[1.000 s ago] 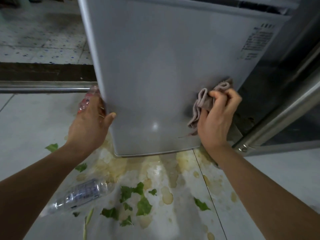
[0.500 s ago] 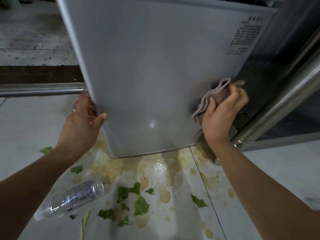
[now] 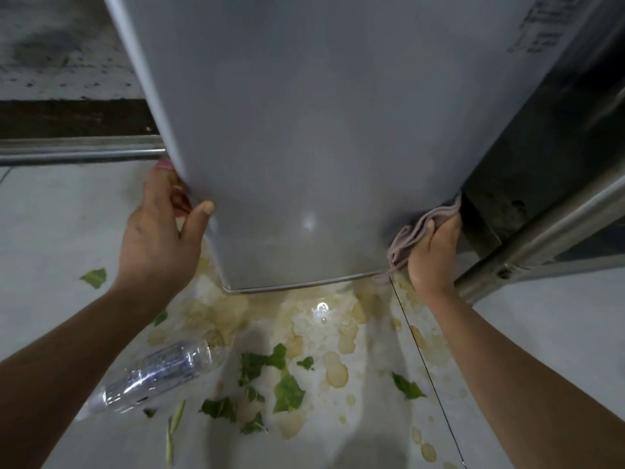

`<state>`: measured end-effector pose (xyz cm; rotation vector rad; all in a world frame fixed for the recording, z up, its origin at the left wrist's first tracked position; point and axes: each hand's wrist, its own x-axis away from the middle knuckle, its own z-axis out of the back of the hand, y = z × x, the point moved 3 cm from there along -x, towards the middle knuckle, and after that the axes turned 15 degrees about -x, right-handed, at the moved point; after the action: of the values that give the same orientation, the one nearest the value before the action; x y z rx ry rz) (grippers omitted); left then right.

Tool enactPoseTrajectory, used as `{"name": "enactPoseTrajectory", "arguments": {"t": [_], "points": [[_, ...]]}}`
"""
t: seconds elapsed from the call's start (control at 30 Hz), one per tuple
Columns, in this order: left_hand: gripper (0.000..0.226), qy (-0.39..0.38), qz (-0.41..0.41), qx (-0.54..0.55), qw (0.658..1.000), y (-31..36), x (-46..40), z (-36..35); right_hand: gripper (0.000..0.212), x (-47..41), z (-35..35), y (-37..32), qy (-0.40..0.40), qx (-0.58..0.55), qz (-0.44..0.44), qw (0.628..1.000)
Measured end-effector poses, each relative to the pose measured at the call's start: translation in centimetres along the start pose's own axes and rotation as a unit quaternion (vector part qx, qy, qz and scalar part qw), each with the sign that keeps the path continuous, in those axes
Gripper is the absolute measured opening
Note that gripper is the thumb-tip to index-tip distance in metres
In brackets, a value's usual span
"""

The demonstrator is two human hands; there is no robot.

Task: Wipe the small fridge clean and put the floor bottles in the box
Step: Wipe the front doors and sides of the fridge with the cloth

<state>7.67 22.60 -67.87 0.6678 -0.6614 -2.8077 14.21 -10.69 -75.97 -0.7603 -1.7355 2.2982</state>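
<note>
The small grey fridge [image 3: 304, 130] fills the upper middle of the head view. My left hand [image 3: 159, 231] grips its lower left edge, thumb on the front face. My right hand [image 3: 433, 255] holds a crumpled beige cloth [image 3: 411, 238] pressed against the fridge's lower right corner. A clear plastic bottle [image 3: 159, 374] lies on its side on the floor below my left arm. A pink-capped bottle [image 3: 164, 163] peeks out behind my left hand, mostly hidden by the fridge edge.
Yellowish spill stains [image 3: 334, 367] and torn green leaf pieces [image 3: 287, 390] cover the pale floor in front of the fridge. A steel rail [image 3: 77, 154] runs along the left. A steel-framed dark cabinet [image 3: 541, 225] stands close on the right.
My right hand has slid the cloth down and rightward to the fridge's lower right corner. The camera has moved closer, so the fridge looks larger. My left hand keeps its grip.
</note>
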Motion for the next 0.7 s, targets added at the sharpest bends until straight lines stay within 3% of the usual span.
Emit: {"name": "enactPoseTrajectory", "arguments": {"t": [0.13,0.23,0.3,0.37,0.53,0.63,0.7], "points": [[0.032,-0.005,-0.003,0.002,1.0,-0.1,0.0,-0.1,0.039,0.8,-0.1,2.8,-0.08,0.024,-0.189,0.978],[0.033,-0.021,-0.01,0.009,1.0,-0.2,-0.2,0.2,0.048,0.6,-0.7,1.1,-0.048,-0.008,-0.263,0.964],[0.033,-0.028,-0.006,0.017,0.999,-0.1,-0.3,0.5,0.064,0.7,-0.9,-1.4,-0.018,-0.038,-0.232,0.972],[0.031,-0.022,0.003,0.022,1.0,-0.1,-0.1,0.8,0.073,1.4,-1.3,-4.4,0.016,-0.035,-0.142,0.989],[0.032,-0.051,0.031,0.015,0.998,-1.1,1.6,-0.2,0.051,5.2,-3.9,-8.4,0.117,0.027,0.07,0.99],[0.03,-0.072,0.019,0.001,0.997,-1.3,1.5,-1.4,0.061,7.5,-5.9,-5.6,0.063,-0.001,0.027,0.998],[0.027,-0.066,0.016,-0.005,0.998,-1.5,1.0,-1.7,0.038,8.2,-6.7,-3.6,0.046,0.001,0.009,0.999]]}}
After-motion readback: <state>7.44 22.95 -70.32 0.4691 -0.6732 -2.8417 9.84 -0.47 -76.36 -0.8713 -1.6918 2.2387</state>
